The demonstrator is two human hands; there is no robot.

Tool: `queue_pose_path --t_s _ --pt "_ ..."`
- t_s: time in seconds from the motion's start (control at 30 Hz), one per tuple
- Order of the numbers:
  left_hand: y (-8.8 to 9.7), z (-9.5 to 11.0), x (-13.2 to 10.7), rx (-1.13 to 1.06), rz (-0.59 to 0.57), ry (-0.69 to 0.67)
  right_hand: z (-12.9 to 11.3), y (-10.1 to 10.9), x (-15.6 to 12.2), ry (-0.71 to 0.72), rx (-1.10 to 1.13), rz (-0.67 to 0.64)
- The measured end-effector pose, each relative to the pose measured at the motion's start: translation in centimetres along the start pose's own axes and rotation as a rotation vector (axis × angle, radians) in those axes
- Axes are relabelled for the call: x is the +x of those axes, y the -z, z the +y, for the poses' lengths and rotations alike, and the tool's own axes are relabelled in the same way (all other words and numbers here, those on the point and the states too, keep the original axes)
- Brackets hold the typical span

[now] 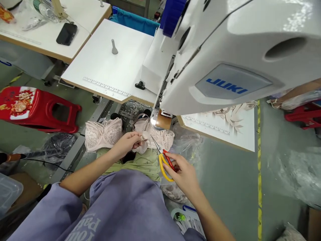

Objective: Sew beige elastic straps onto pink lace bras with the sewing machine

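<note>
My left hand [130, 143] is closed in a pinch on a small pale piece of fabric [144, 135]; whether it belongs to the bra behind it I cannot tell. In my right hand [182, 170] is a pair of scissors [165, 160] with one red and one yellow handle. Their blades point up and left toward the pinched piece. Beneath the sewing machine's rounded end lies a pale pink lace bra [164, 138]. Another stack of lace bra cups [103, 135] lies left of my left hand. Green cloth [140, 164] covers my lap.
A large white sewing machine [230, 50] looms over the upper right. Its white table [100, 57] carries a printed ruler and a grey peg [114, 47]. Cut fabric pieces [233, 117] lie on the right-hand board. A red stool [60, 108] stands left, and plastic bags [188, 140] lie below right.
</note>
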State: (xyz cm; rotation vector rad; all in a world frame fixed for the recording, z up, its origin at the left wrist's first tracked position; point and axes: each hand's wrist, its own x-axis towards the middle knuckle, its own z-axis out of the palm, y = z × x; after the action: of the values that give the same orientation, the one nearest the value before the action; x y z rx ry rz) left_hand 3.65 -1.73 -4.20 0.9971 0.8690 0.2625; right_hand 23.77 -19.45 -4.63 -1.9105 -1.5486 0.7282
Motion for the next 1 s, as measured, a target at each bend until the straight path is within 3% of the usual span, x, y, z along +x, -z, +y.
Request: queue_pose_path --t_s 0.07,0.23,0.5,0.8,0.9,1.0 --pt "0.1 -0.1 0.1 -0.044 0.0 0.01 0.1 -0.1 -0.4 -0.047 0.085 0.013" --pt "0.3 -0.5 0.1 -0.096 0.038 -0.009 -0.5 -1.0 0.1 -0.011 0.158 -0.032" --pt "0.5 -1.3 0.1 0.143 0.079 -0.165 -1.4 -2.1 2.5 -0.063 0.144 -0.049" --pt "0.6 -0.8 -0.3 0.279 0.106 -0.197 -1.1 -1.6 2.1 -0.14 0.165 -0.079" --pt "0.5 -0.9 -0.2 0.19 0.113 -0.197 -0.7 -1.1 1.0 -0.176 0.174 -0.04" --pt "0.4 -1.0 -0.2 0.012 0.097 -0.152 0.9 1.2 0.6 -0.233 0.087 -0.017"
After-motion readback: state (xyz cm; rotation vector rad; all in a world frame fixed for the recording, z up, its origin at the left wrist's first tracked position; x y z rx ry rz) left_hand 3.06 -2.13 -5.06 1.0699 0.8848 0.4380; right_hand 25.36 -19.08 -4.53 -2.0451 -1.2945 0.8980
